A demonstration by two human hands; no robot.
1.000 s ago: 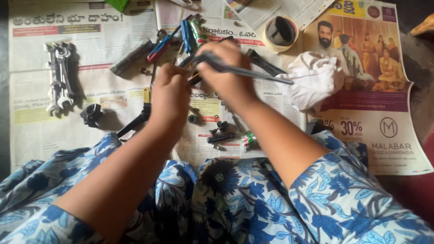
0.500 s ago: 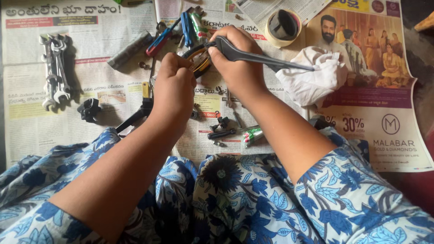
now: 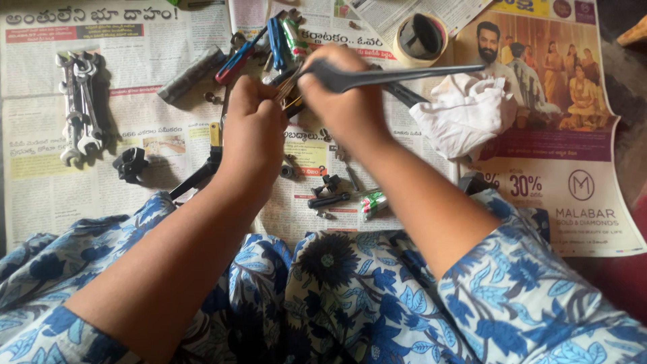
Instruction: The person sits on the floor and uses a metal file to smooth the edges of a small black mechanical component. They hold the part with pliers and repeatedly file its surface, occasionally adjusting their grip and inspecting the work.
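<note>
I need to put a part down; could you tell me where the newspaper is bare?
Bare newspaper lies between the spanners and the left hand, and below the white cloth. Around both hands, small tools crowd it.

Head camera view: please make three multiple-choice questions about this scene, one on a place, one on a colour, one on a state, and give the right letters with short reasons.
1. Where does the bunch of spanners lie?
A. at the far left on the newspaper
B. inside the tape roll
C. on the white cloth

2. What colour is the crumpled cloth?
A. red
B. white
C. black

3. What is the state of the right hand?
A. open and flat on the newspaper
B. resting in the lap
C. closed around a long dark tool

Answers:
1 A, the spanners lie on the newspaper, left of both hands.
2 B, the cloth is plain white beside the right forearm.
3 C, the fingers wrap the long dark tool, next to the left hand.
</note>
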